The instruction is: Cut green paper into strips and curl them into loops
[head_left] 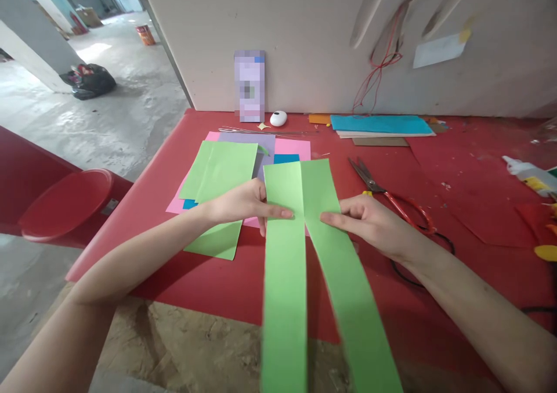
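A sheet of green paper (pixel 285 277) hangs between my hands, split lengthwise into two long strips that are still joined near the far end. My left hand (pixel 252 204) pinches the left strip, thumb on top. On the right strip, my right hand (pixel 361 222) closes with its thumb on top and its fingers partly hidden beneath. More green sheets (pixel 226 172) lie left of my hands, on top of pink paper (pixel 293 147), purple paper (pixel 248 142) and blue paper. Scissors (pixel 387 195) with red handles rest on the table beyond my right hand.
The red-covered table (pixel 161 259) meets a pale wall panel. A phone (pixel 249 88) leans there beside a white oval object (pixel 278 118). Blue strips (pixel 380 124) lie at the back. A white bottle (pixel 531 175) is at right, and a red stool (pixel 69 204) stands left.
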